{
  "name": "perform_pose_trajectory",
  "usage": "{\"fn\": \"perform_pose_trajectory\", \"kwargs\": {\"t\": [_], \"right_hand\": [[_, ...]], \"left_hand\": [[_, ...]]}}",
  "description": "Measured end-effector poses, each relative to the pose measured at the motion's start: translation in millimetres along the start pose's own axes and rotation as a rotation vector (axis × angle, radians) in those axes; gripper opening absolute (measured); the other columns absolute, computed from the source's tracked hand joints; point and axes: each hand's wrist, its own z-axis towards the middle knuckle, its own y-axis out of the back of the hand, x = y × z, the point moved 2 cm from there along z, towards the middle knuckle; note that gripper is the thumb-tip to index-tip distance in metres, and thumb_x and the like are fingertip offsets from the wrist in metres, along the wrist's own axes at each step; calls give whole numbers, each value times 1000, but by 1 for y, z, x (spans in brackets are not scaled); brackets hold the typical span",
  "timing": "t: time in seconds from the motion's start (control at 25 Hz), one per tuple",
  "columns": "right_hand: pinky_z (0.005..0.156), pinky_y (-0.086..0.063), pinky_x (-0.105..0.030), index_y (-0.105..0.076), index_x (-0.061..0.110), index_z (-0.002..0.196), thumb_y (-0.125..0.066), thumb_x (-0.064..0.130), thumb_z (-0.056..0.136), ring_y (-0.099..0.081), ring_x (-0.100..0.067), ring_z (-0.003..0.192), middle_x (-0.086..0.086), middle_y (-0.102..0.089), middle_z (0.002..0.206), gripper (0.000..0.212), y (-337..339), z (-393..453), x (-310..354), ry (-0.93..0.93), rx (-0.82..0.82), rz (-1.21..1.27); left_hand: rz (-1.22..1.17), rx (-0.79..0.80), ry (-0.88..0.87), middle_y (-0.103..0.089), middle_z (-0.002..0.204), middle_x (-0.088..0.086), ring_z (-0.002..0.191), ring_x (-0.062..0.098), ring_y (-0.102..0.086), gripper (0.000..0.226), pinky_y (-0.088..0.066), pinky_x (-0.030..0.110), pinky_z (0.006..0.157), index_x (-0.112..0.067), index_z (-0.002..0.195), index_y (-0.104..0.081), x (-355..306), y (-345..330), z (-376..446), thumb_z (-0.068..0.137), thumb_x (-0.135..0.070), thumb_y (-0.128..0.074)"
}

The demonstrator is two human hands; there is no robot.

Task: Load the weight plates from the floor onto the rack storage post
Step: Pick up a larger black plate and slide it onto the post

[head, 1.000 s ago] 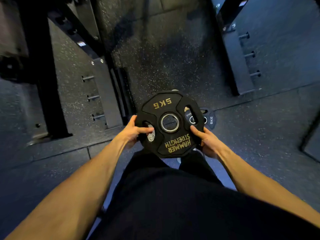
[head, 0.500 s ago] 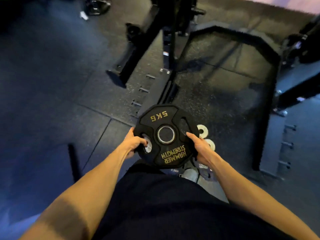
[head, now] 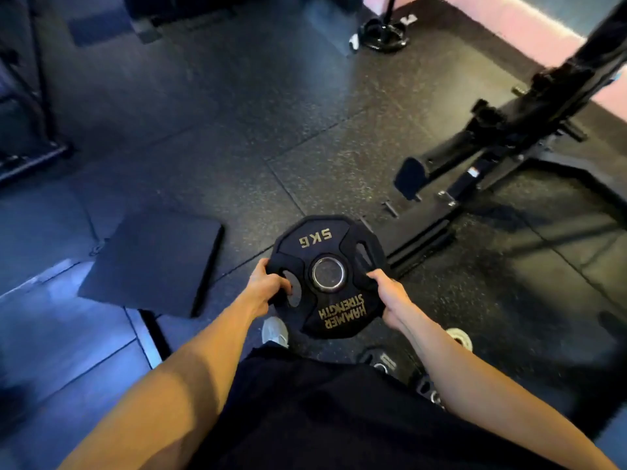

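A black 5 kg weight plate (head: 315, 242) with gold lettering and a steel centre ring is held flat-faced toward me at waist height. My left hand (head: 268, 288) grips its left edge, thumb through the left grip slot. My right hand (head: 390, 295) grips the right edge beside the right slot. More plates lie on the floor at my feet: a dark plate (head: 381, 361) and a small white one (head: 459, 337), partly hidden by my right forearm. The black rack frame (head: 502, 140) stands at the right; no storage post shows plainly.
A loose black floor mat (head: 152, 262) lies to the left. The rack's floor rail (head: 420, 245) runs just beyond the plate. A stack of plates on a stand (head: 383, 33) sits far ahead. My white shoe (head: 274, 330) is below the plate. Dark equipment stands at far left.
The view has swung left: the rack now sits at the right and the loose mat has come into view. Both hands keep the same hold on the 5 kg plate.
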Motion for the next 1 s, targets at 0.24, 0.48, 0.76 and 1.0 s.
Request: {"fn": "perform_pose_trajectory", "kwargs": {"t": [0.24, 0.48, 0.76, 1.0], "right_hand": [[68, -50, -37, -70, 5, 92, -63, 24, 76, -66, -32, 72, -15, -71, 80, 26, -130, 20, 36, -31, 34, -55], [56, -50, -32, -65, 1, 105, -63, 25, 74, -64, -29, 59, -14, -68, 73, 39, -192, 77, 117, -25, 9, -31], [65, -49, -35, -69, 4, 102, -59, 24, 76, -65, -30, 69, -13, -70, 77, 34, -234, 191, 279, 20, 2, -19], [75, -54, -41, -69, 9, 94, -59, 24, 76, -67, -33, 77, -16, -71, 84, 25, -256, 259, 429, 35, -48, 25]], "left_hand": [[73, -4, -10, -62, 82, 11, 86, 29, -59, 57, -52, 41, 72, -20, 87, -51, -62, 107, 64, 54, 25, -60], [92, -17, -16, -64, 94, 12, 94, 31, -59, 59, -53, 37, 74, -17, 95, -51, -141, 118, 139, 57, 26, -62], [62, 40, -9, -62, 87, 10, 88, 29, -59, 52, -54, 38, 68, -17, 88, -51, -291, 73, 275, 60, 26, -61], [133, 91, -45, -61, 82, 12, 74, 25, -59, 53, -53, 38, 63, -13, 97, -51, -441, 21, 372, 61, 25, -60]]}}
